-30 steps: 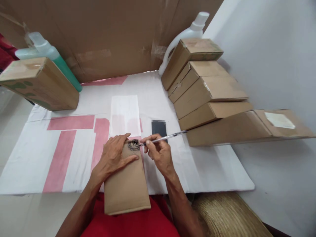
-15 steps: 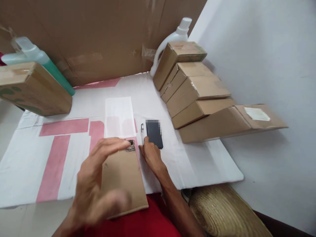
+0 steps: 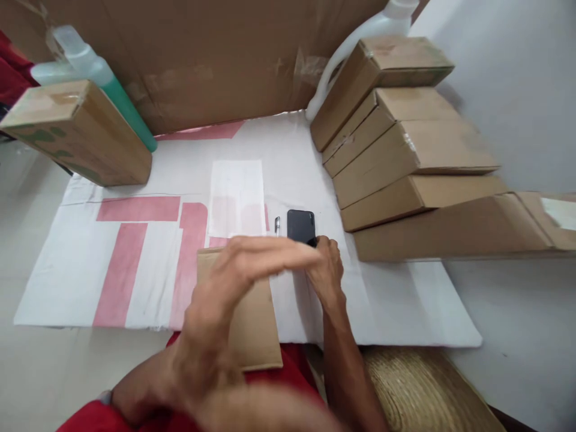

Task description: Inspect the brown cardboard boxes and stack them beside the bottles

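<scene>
My left hand [image 3: 225, 306] is raised close to the camera, its fingers stretched out and the thumb held apart, with nothing in it. Behind it, a piece of brown cardboard [image 3: 256, 330] lies partly on the front of the table and is largely covered from view. My right hand [image 3: 327, 270] has its fingers curled at the lower right edge of a dark phone [image 3: 301, 225]; its thumb and the phone's lower end are hidden by my left hand. Just left of the phone lies a pen [image 3: 277, 225], partly hidden. A white sheet of paper [image 3: 237, 195] is flat beyond the cardboard.
A row of brown boxes [image 3: 373, 168] leans along the right side, in front of a white jug [image 3: 333, 66]. On the left, a carton [image 3: 103, 132] stands beside a green-liquid bottle [image 3: 121, 102]. A large cardboard panel [image 3: 202, 54] closes the back of the white table [image 3: 382, 306].
My right hand has shifted from the pen and the phone's left side to its right edge. My left hand has risen nearer the camera. The view has tilted and moved.
</scene>
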A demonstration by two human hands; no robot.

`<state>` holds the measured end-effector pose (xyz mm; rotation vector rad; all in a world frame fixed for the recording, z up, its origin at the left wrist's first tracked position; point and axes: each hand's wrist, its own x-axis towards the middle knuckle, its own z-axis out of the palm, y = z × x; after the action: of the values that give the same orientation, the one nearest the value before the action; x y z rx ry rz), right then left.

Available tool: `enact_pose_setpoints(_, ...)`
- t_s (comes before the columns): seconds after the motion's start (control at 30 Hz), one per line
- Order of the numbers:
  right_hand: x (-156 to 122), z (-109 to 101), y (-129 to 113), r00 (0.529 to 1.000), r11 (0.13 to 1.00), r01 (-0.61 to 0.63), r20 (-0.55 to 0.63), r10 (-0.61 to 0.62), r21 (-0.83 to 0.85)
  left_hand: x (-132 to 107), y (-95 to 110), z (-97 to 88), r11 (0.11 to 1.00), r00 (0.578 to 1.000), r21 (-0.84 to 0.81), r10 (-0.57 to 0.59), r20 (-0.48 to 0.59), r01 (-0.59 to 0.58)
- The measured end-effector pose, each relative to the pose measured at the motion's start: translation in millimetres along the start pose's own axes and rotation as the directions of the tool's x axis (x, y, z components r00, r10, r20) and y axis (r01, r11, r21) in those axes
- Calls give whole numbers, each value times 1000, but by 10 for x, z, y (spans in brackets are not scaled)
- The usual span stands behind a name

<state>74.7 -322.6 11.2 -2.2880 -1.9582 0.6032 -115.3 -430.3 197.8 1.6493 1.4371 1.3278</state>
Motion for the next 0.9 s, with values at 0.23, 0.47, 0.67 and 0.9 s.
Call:
enact_pose_setpoints(0.23, 184, 13, 4, 992, 959, -102, 94, 80, 264, -99, -1127, 19, 808, 993, 580, -115, -15, 102)
enact_pose_setpoints(0.47, -76, -3, 67, 982, 366, -153, 182, -45, 918, -124, -1267, 66, 613, 953, 790, -256, 160, 32)
enact_pose_setpoints(0.67, -524, -450, -86, 856, -59, -394, 343, -387, 917, -122, -1285, 107, 580, 955, 815, -249, 160, 14)
enact_pose_setpoints(0.9, -835, -443, -455, 561, -148, -695, 402, -724, 704, -99, -1234, 88, 566, 939, 824, -290, 184, 14)
